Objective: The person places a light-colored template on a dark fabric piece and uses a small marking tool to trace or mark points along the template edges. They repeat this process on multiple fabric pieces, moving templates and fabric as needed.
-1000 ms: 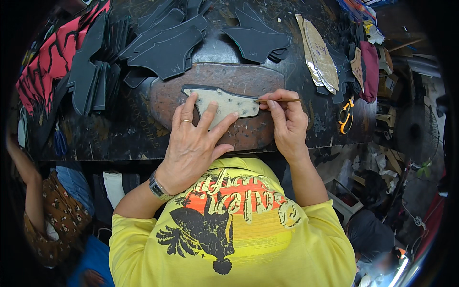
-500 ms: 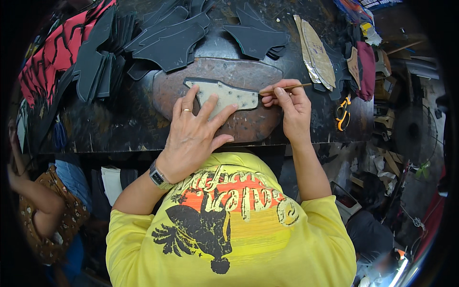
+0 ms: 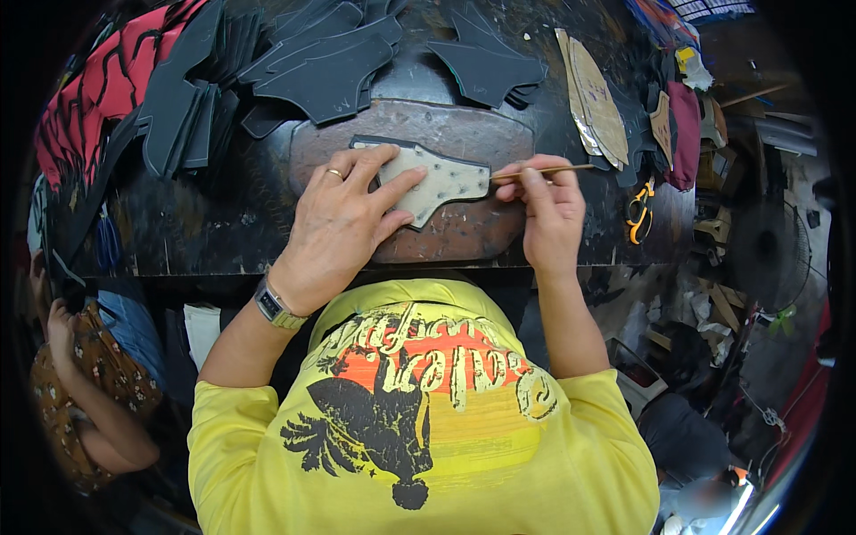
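Under the spread fingers of my left hand (image 3: 332, 212) lies a grey shaped pattern piece (image 3: 450, 185) with small dark holes. A black piece of matching outline shows along its edge, beneath it. Both rest on a worn brown board (image 3: 450, 242) on the dark table. My right hand (image 3: 553, 218) pinches a thin brown stick-like tool (image 3: 563, 168). Its tip is at the right end of the pattern piece; whether it touches cannot be made out.
Stacks of black cut pieces (image 3: 325, 76) and more black pieces (image 3: 490, 67) lie beyond the board. Red pieces (image 3: 107, 98) are at far left. Brown patterns (image 3: 593, 94) and orange-handled cutters (image 3: 639, 212) lie at right. Another person's arm (image 3: 102, 423) shows at lower left.
My left hand has slid left and its fingers have shifted on the pattern piece, which now sits turned with its lower point uncovered. My right hand remains at the right end with the stick-like tool.
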The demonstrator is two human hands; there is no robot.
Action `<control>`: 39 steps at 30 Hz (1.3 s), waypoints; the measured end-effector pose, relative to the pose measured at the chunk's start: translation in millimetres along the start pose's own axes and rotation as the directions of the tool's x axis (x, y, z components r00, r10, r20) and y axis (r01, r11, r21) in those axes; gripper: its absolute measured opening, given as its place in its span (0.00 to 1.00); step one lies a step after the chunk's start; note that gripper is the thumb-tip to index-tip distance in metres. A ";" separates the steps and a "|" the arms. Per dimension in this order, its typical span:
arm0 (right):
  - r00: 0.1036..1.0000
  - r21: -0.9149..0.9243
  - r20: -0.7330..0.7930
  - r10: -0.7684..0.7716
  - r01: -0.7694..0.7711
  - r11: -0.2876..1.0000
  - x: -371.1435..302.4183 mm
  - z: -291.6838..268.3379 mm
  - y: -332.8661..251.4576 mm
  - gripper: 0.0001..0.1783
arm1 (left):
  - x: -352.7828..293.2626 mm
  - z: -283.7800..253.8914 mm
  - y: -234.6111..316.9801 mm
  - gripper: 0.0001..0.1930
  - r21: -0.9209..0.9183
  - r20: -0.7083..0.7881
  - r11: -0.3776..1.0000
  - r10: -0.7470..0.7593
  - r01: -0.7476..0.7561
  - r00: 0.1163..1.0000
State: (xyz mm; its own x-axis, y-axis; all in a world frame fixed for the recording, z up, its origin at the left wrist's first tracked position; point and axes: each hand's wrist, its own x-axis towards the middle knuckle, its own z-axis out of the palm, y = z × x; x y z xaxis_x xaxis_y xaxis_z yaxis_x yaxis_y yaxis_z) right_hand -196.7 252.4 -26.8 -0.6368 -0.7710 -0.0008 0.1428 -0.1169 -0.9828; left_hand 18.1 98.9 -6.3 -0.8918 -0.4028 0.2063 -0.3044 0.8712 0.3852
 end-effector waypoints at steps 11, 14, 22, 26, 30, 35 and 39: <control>0.992 -0.319 0.109 -0.070 0.101 0.942 -16.8 12.4 10.1 0.06 | -2.9 0.3 -3.1 0.26 -0.053 0.007 0.998 -0.018 0.018 1.000; 0.972 -0.572 0.194 -0.133 0.222 0.790 -15.8 12.0 7.3 0.05 | -1.6 -2.1 -1.5 0.26 -0.036 0.006 0.999 -0.015 0.015 1.000; 0.926 -0.624 0.270 -0.263 0.376 0.685 -10.2 14.8 7.5 0.07 | -2.4 -0.6 -0.9 0.26 -0.026 -0.018 1.000 -0.008 0.007 1.000; 0.876 -0.695 0.320 -0.361 0.476 0.539 -10.6 18.8 4.4 0.11 | -3.7 0.6 -3.8 0.26 -0.023 -0.010 1.000 -0.010 0.010 1.000; 0.830 -0.681 0.383 -0.405 0.550 0.484 -10.1 19.2 2.4 0.06 | -2.7 0.7 -0.5 0.26 -0.028 -0.025 1.000 -0.013 0.012 1.000; 0.975 -0.554 0.150 -0.165 0.222 0.803 -9.4 17.0 2.7 0.04 | -3.4 -1.0 -1.5 0.26 -0.056 -0.020 0.998 -0.009 0.007 1.000; 0.863 -0.751 0.420 -0.279 0.504 0.427 -10.7 11.2 0.5 0.05 | -4.8 -0.4 -3.4 0.25 -0.084 -0.014 0.996 -0.012 0.011 1.000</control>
State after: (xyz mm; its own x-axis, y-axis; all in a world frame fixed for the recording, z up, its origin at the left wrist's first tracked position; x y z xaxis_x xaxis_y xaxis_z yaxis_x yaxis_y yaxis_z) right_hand -181.3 253.6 -25.2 -0.2713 -0.8962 0.3510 -0.8285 0.0319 -0.5590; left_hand 23.6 97.8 -8.2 -0.8833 -0.4173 0.2138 -0.2849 0.8398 0.4620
